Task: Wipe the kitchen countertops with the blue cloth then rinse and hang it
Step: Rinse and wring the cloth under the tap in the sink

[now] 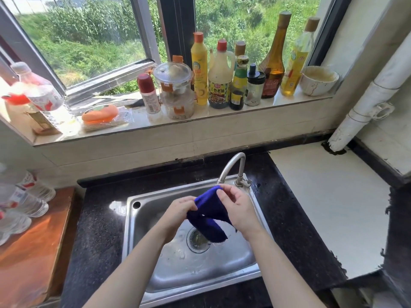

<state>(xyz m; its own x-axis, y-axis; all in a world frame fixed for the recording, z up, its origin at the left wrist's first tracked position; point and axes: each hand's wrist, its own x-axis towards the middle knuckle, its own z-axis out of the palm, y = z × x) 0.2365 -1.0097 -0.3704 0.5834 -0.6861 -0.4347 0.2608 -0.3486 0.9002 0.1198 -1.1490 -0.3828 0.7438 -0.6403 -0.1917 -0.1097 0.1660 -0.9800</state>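
Your left hand (179,210) and right hand (239,208) both pinch the blue cloth (209,217) over the sink (155,274) — faucet (241,170) stands at twelve o'clock.

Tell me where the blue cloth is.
In the head view, the cloth is over the sink, just below the faucet, held by the left hand and right hand.
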